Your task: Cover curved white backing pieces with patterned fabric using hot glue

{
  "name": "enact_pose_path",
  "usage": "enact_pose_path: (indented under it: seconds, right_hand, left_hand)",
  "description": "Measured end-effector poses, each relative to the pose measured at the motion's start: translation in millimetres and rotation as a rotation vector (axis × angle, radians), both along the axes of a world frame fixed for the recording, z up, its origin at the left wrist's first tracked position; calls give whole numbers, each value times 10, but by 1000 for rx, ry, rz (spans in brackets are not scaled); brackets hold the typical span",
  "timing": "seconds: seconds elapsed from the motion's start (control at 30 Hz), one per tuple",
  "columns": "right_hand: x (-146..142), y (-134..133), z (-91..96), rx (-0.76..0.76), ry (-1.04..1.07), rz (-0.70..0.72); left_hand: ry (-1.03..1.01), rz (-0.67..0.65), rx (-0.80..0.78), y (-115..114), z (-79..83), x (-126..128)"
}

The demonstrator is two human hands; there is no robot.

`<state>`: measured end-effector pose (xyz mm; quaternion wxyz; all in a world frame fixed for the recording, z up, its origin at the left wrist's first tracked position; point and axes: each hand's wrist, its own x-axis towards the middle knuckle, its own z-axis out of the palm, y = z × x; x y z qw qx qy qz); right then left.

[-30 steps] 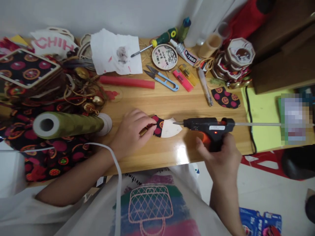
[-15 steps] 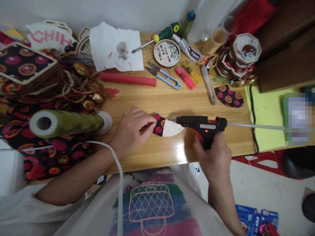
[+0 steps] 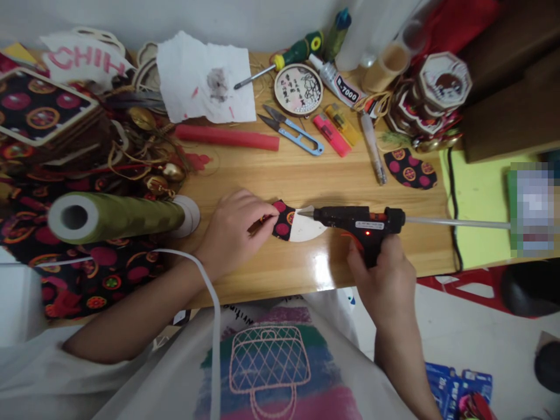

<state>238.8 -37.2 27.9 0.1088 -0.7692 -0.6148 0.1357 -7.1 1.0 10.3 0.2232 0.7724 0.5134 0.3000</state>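
My right hand (image 3: pixel 387 283) grips a black hot glue gun (image 3: pixel 350 219) with a lit red light and a long glue stick (image 3: pixel 455 223) out of its back. Its nozzle points left, at or just above a white card piece (image 3: pixel 306 226) on the table. Dark patterned fabric (image 3: pixel 283 220) covers the left part of that piece. My left hand (image 3: pixel 242 227) pinches the fabric's left end between thumb and fingers. Whether the nozzle touches the card I cannot tell.
Behind my hands lie blue thread snips (image 3: pixel 300 137), a red roll (image 3: pixel 227 138), a glue tube (image 3: pixel 336 81) and a screwdriver (image 3: pixel 280 60). A green roll (image 3: pixel 126 219) lies at left. A second fabric piece (image 3: pixel 410 169) sits right, before stacked octagonal boxes (image 3: pixel 445 81).
The glue gun and my right hand sit very slightly farther right in the view. My left hand keeps its pinch on the fabric, and the view has shifted a little.
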Motion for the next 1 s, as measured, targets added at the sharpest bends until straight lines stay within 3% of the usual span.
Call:
enact_pose_path:
  seconds: [0.53,1.0]
  right_hand:
    - [4,14,-44,63,10,39]
    - [-10,35,-56,58,29,-18]
  left_hand:
    - [19,-27,88,10,-18,1]
    - [40,-29,77,11,-11,3]
